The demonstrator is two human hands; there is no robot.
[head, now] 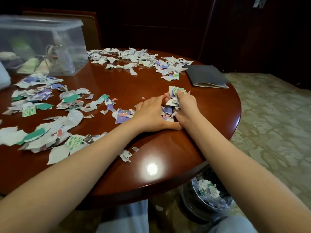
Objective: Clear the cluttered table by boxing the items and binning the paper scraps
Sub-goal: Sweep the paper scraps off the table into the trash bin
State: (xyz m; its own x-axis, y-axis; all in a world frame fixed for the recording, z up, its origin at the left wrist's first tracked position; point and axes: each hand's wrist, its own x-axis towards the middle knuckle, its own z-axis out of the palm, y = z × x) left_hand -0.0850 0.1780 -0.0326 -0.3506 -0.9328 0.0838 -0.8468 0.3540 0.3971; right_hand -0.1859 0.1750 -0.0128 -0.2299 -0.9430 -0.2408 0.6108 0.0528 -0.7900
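Note:
Torn paper scraps (50, 105) in white, purple and green lie scattered over the round wooden table (127, 84). More scraps (134, 58) line the far edge. My two hands cup a small heap of scraps (170, 108) between them near the table's right side. My left hand (151, 113) lies with fingers curved against the heap's left side. My right hand (185, 105) curls round the heap from the right, with scraps sticking up above its fingers. A bin (208, 195) lined with a plastic bag stands on the floor under the table's right edge, with scraps inside.
A clear plastic box (42, 46) with items inside stands at the table's back left. A dark notebook (205, 75) lies at the far right of the table. Patterned carpet (269, 123) covers the floor to the right. A chair back (90, 29) shows behind the box.

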